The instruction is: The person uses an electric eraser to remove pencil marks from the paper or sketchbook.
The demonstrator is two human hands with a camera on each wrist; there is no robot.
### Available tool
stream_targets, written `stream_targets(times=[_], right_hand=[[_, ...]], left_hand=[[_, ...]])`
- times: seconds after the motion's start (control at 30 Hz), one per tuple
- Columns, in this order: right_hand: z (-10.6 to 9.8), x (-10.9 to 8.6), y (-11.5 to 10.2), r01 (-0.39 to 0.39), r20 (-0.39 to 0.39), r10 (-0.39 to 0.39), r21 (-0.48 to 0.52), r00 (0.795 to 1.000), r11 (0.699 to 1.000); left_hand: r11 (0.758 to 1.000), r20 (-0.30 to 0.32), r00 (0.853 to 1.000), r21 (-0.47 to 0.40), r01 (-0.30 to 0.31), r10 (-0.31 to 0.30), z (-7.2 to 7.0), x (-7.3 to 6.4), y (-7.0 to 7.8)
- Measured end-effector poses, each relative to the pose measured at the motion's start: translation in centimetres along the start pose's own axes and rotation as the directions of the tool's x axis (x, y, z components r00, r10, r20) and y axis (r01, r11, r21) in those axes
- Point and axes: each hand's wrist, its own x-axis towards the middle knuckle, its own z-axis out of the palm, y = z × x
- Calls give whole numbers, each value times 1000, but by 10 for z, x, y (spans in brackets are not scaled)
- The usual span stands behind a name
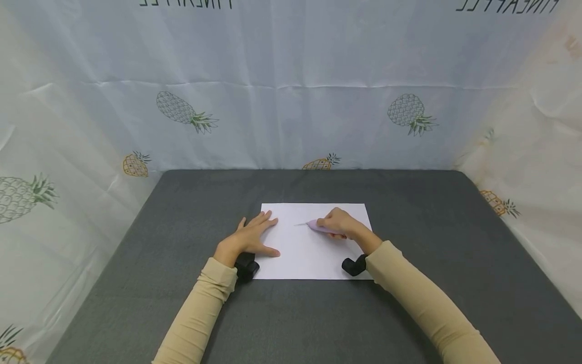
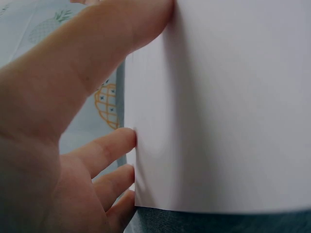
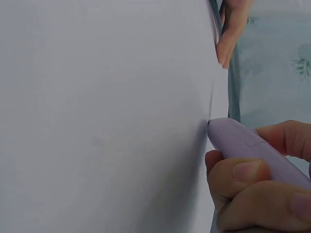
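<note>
A white sheet of paper (image 1: pixel 300 258) lies flat on the dark grey table. My left hand (image 1: pixel 251 236) rests on its left edge with fingers and thumb spread; in the left wrist view several fingertips (image 2: pixel 127 137) touch the paper. Near the middle of the sheet my right hand (image 1: pixel 342 222) grips a thick, light purple pen-shaped tool (image 1: pixel 320 227), its nose pointing left. The right wrist view shows the tool's small dark tip (image 3: pixel 209 123) at the paper, where a thin dark line (image 3: pixel 211 97) runs away from it. Fingers curl around the tool's body.
Black wrist devices (image 1: pixel 247 266) sit under both wrists, overlapping the paper's lower corners. Bare grey tabletop (image 1: pixel 204 202) surrounds the sheet. A pale curtain (image 1: pixel 282 126) printed with pineapples hangs behind the far table edge and along both sides.
</note>
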Motion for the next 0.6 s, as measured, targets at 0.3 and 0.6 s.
stream_targets(times=[0.3, 0.6], right_hand=[[1, -1, 1, 3, 3, -3, 2, 1000, 1000], [1, 1, -2, -8, 7, 8, 0, 1000, 1000]], left_hand=[[1000, -2, 1000, -3, 3, -3, 0, 0, 1], [1000, 2, 1000, -5, -3, 3, 1, 0, -1]])
